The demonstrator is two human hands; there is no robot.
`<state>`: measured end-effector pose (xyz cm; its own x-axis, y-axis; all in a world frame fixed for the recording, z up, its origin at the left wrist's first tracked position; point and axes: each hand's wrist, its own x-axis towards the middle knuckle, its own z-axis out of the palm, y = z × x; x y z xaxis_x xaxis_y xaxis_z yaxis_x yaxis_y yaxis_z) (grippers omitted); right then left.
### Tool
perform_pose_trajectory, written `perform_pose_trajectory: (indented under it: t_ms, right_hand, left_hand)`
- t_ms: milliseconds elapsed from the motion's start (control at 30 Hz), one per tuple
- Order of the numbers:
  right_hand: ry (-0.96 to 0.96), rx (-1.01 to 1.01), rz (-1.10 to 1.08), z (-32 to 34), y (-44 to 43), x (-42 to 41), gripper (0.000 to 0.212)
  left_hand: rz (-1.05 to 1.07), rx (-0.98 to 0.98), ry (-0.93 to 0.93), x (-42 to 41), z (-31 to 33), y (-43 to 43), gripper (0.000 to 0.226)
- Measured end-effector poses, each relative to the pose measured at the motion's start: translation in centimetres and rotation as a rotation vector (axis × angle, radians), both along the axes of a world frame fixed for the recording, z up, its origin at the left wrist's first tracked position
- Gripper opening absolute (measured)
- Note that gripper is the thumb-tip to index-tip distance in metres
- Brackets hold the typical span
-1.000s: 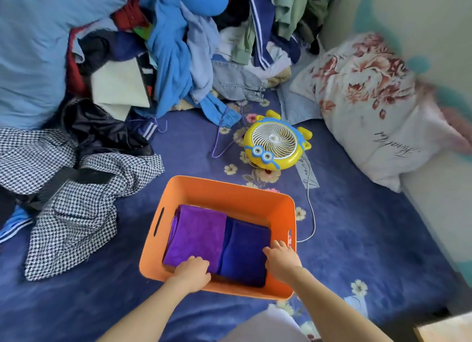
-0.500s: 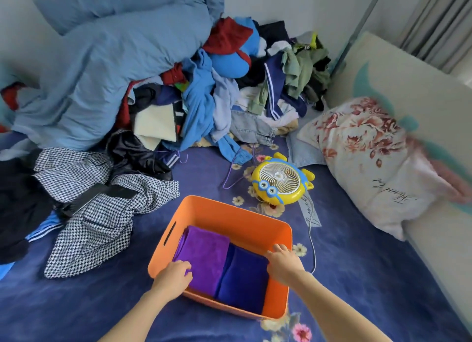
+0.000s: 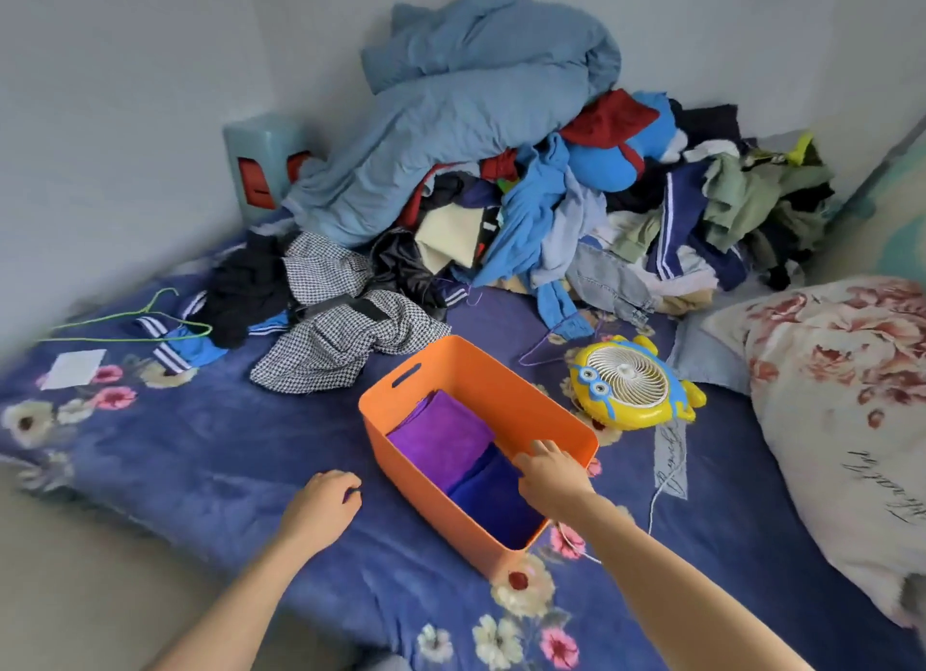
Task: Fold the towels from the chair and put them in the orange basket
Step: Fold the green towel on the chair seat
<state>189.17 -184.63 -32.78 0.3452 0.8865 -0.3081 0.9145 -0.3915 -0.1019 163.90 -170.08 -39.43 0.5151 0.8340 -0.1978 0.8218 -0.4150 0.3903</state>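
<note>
The orange basket [image 3: 493, 369] stands on the blue floral bed cover [image 3: 200, 445]. Inside it lie two folded towels side by side: a purple towel [image 3: 441, 437] at the far left and a dark blue towel [image 3: 496, 505] nearer me. My right hand [image 3: 548, 472] reaches over the basket's right rim, fingers resting on the blue towel, gripping nothing. Left of the basket, my left hand [image 3: 323, 505] hovers over the bed cover with its fingers loosely curled and nothing in it. No chair is in view.
A big heap of clothes and a blue duvet [image 3: 476, 119] fills the back of the bed. A checked garment [image 3: 345, 339] lies just behind the basket. A yellow toy fan [image 3: 634, 382] with a white cord sits at the right, beside a floral pillow [image 3: 842, 410]. A green hanger [image 3: 150, 319] lies far left.
My left hand has come off the basket's near rim and moved left over the bed cover. My view has risen and swung left; my right hand stays on the blue towel.
</note>
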Motion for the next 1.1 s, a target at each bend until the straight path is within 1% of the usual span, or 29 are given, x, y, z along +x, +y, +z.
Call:
perform_pose_trajectory:
  t_ms: [100,167,300,400,500,600,667,733,767,800,933,1100]
  right_hand:
    - [0.000,0.013,0.128,-0.1,0.4,-3.0,0.039]
    - [-0.011,0.017,0.203,0.0,1.3,-5.2,0.037]
    - [-0.015,0.053,0.403,1.4,3.9,-11.2,0.039]
    - [-0.019,0.086,0.579,1.7,5.6,-16.8,0.039]
    - [-0.009,0.069,0.731,1.8,6.3,-24.6,0.042]
    - [0.015,0.045,0.882,2.1,5.0,-33.4,0.038]
    - [0.039,0.141,1.043,2.2,3.7,-39.0,0.033]
    - [0.079,0.179,1.147,2.6,1.6,-44.4,0.036]
    - [0.063,0.147,1.197,2.5,0.6,-46.3,0.040]
    - [0.019,0.062,1.224,2.6,-0.3,-48.1,0.043]
    - [-0.012,0.077,1.366,2.2,-3.1,-54.4,0.044]
    - [-0.038,0.064,1.463,2.5,-5.9,-60.2,0.044]
  left_hand:
    - [0.163,-0.059,0.000,-5.7,0.1,-2.7,0.027]
    - [0.228,-0.073,-0.052,-9.1,0.1,-3.2,0.025]
    - [0.417,-0.029,-0.096,-16.3,2.5,-6.2,0.019]
    - [0.533,0.019,-0.126,-21.6,4.3,-9.3,0.017]
    - [0.730,0.004,-0.104,-28.8,5.5,-14.1,0.025]
    - [0.879,0.012,-0.100,-35.8,6.3,-19.6,0.029]
    - [0.986,0.018,-0.092,-40.0,6.8,-23.4,0.030]
    - [1.083,0.037,-0.100,-44.0,6.8,-26.9,0.031]
    - [1.114,0.042,-0.101,-45.5,6.9,-28.5,0.031]
    - [1.142,0.054,-0.103,-46.9,6.9,-29.9,0.030]
    - [1.237,0.050,-0.115,-51.1,6.3,-35.5,0.030]
    - [1.361,0.072,-0.150,-55.1,6.3,-40.2,0.029]
